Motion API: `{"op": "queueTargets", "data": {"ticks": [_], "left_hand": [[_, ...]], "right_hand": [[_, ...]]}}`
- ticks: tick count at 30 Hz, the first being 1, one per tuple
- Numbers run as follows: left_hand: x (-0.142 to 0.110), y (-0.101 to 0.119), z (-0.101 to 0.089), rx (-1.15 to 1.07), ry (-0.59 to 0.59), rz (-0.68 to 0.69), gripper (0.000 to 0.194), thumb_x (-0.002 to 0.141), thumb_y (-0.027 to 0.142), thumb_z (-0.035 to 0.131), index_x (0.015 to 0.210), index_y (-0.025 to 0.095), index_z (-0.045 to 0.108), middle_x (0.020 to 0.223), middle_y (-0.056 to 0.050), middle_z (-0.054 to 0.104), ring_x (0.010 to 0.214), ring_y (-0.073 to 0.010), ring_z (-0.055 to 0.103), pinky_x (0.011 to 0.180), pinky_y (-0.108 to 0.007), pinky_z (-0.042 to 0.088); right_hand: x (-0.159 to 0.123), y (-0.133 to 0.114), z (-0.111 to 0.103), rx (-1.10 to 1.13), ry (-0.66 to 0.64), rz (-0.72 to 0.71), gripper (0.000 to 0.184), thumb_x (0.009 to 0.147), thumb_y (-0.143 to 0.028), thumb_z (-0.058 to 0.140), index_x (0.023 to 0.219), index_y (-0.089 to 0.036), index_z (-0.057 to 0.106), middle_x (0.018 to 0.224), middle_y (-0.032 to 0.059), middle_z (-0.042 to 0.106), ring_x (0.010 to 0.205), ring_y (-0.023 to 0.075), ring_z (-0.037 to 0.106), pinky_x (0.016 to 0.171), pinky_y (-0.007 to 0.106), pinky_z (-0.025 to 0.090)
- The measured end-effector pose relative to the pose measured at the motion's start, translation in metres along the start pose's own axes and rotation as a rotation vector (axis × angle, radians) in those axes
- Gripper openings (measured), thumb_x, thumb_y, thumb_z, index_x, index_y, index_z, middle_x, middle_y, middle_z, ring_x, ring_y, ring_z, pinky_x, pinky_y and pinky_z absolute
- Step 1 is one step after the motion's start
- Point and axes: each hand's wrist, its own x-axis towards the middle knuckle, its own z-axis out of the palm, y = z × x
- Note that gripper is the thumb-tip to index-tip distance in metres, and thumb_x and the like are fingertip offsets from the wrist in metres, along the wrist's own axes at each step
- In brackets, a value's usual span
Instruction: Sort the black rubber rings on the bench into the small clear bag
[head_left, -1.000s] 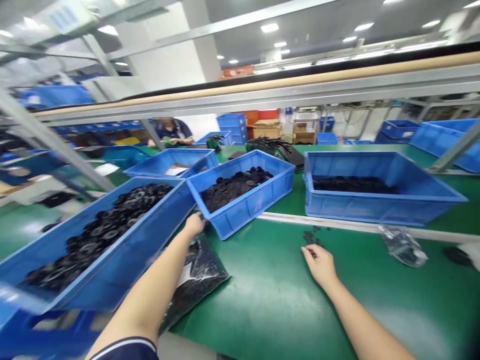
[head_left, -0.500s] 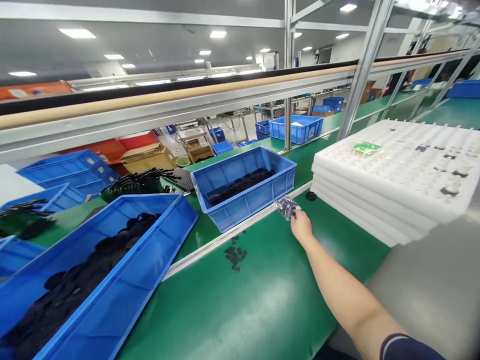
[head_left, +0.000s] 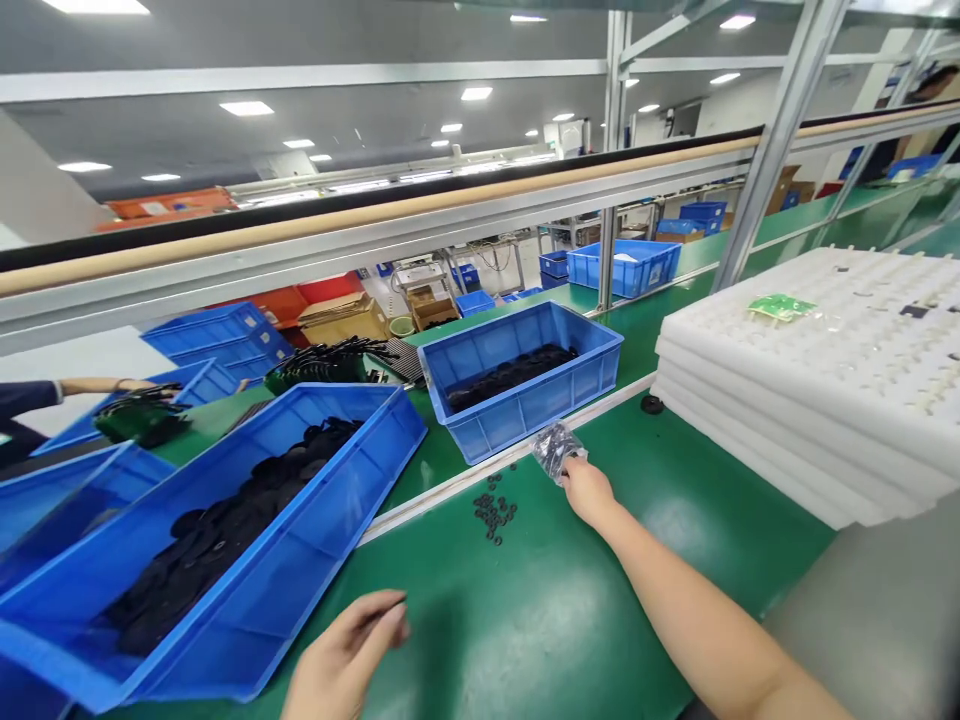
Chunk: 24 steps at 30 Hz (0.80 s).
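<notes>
Our right hand [head_left: 589, 492] is closed in a pinch on the corner of a small clear plastic bag [head_left: 556, 450] of black parts, and the bag is over the green worktop [head_left: 525, 625], close to the pale edge strip that runs across it. Our left hand [head_left: 349, 650] is low at the near left, its fingers loosely curled and slightly apart with nothing visible in them, just beside the long blue tray [head_left: 300, 560]. That tray sits at an angle on the left, holding a heap of black discs. Between our hands and nearer the strip, a small scatter of black rings [head_left: 493, 510] lies on the worktop. Just beyond the bag, a blue plastic crate [head_left: 525, 425] holds more black discs, with a single black disc [head_left: 652, 404] off to its right. On the right stand stacked white plastic trays [head_left: 795, 400], a small green circuit board [head_left: 780, 307] on top. At the far left, a co-worker's arm [head_left: 97, 385] reaches out above other blue crates.
</notes>
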Motion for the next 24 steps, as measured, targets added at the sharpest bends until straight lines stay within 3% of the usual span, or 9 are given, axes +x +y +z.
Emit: {"op": "queueTargets", "data": {"ticks": [1, 3, 7, 9, 12, 15, 17, 20, 24], "left_hand": [[0.009, -0.001, 0.021, -0.132, -0.116, -0.043, 0.051, 0.063, 0.061, 0.082, 0.087, 0.017, 0.073, 0.07, -0.006, 0.069, 0.067, -0.0211, 0.064, 0.068, -0.031, 0.054], [0.028, -0.004, 0.061, -0.453, -0.186, -0.111, 0.049, 0.059, 0.055, 0.087, 0.084, 0.015, 0.073, 0.07, -0.006, 0.069, 0.061, -0.0166, 0.062, 0.06, -0.028, 0.052], [0.047, -0.03, 0.106, -0.893, -0.101, -0.32, 0.045, 0.049, 0.034, 0.095, 0.083, 0.013, 0.073, 0.074, -0.006, 0.071, 0.063, -0.013, 0.065, 0.06, -0.023, 0.054], [0.046, -0.05, 0.113, -0.946, -0.11, -0.372, 0.045, 0.051, 0.031, 0.095, 0.085, 0.012, 0.074, 0.078, -0.008, 0.072, 0.065, -0.0139, 0.067, 0.063, -0.024, 0.056], [0.04, -0.07, 0.115, -0.931, -0.196, -0.329, 0.044, 0.057, 0.037, 0.094, 0.087, 0.011, 0.074, 0.079, -0.01, 0.073, 0.065, -0.0151, 0.067, 0.064, -0.025, 0.056], [0.035, -0.071, 0.114, -0.916, -0.198, -0.289, 0.046, 0.058, 0.042, 0.093, 0.086, 0.012, 0.075, 0.076, -0.009, 0.072, 0.063, -0.0143, 0.066, 0.061, -0.024, 0.054], [0.035, -0.065, 0.113, -0.916, -0.205, -0.283, 0.047, 0.056, 0.045, 0.093, 0.084, 0.012, 0.075, 0.073, -0.007, 0.071, 0.06, -0.013, 0.064, 0.058, -0.023, 0.052], [0.037, -0.06, 0.113, -0.931, -0.257, -0.296, 0.049, 0.053, 0.047, 0.094, 0.081, 0.013, 0.075, 0.069, -0.005, 0.07, 0.058, -0.0119, 0.062, 0.057, -0.023, 0.05], [0.038, -0.063, 0.116, -0.92, -0.265, -0.264, 0.047, 0.054, 0.049, 0.093, 0.078, 0.014, 0.074, 0.066, -0.004, 0.069, 0.057, -0.0115, 0.061, 0.058, -0.023, 0.049]], "right_hand": [[-0.003, -0.006, 0.002, -0.003, -0.006, -0.025, 0.015, 0.091, -0.02, 0.058, 0.103, -0.019, 0.066, 0.108, 0.0089, 0.069, 0.092, 0.0214, 0.066, 0.072, 0.028, 0.04], [-0.007, -0.014, 0.005, -0.006, -0.001, -0.065, 0.013, 0.091, -0.02, 0.058, 0.103, -0.018, 0.065, 0.108, 0.0094, 0.069, 0.092, 0.0213, 0.066, 0.073, 0.028, 0.04], [-0.011, -0.01, 0.007, -0.011, 0.058, -0.13, 0.009, 0.092, -0.018, 0.055, 0.092, -0.017, 0.064, 0.096, 0.0085, 0.07, 0.087, 0.0201, 0.066, 0.074, 0.027, 0.043], [-0.01, -0.001, 0.007, 0.063, 0.107, -0.179, 0.01, 0.089, -0.016, 0.055, 0.083, -0.018, 0.063, 0.086, 0.0067, 0.069, 0.08, 0.0193, 0.065, 0.072, 0.027, 0.045], [-0.007, 0.005, 0.006, 0.261, 0.255, -0.238, 0.011, 0.084, -0.017, 0.055, 0.076, -0.019, 0.062, 0.077, 0.0056, 0.066, 0.072, 0.02, 0.064, 0.069, 0.029, 0.048], [-0.017, -0.017, 0.009, 0.462, 0.368, -0.279, 0.014, 0.083, -0.024, 0.056, 0.088, -0.018, 0.068, 0.073, 0.0047, 0.065, 0.069, 0.0204, 0.063, 0.067, 0.031, 0.05], [-0.033, -0.044, 0.018, 0.58, 0.293, -0.332, 0.019, 0.084, -0.027, 0.057, 0.095, -0.019, 0.071, 0.075, 0.0044, 0.066, 0.066, 0.0189, 0.062, 0.065, 0.03, 0.05], [-0.061, -0.08, 0.04, 0.676, 0.067, -0.436, 0.015, 0.083, -0.022, 0.059, 0.088, -0.02, 0.073, 0.079, 0.0038, 0.067, 0.066, 0.0162, 0.062, 0.062, 0.026, 0.049], [-0.082, -0.092, 0.061, 0.742, -0.063, -0.511, 0.014, 0.082, -0.016, 0.058, 0.078, -0.02, 0.071, 0.078, 0.0036, 0.066, 0.071, 0.0157, 0.064, 0.064, 0.024, 0.049]]}}
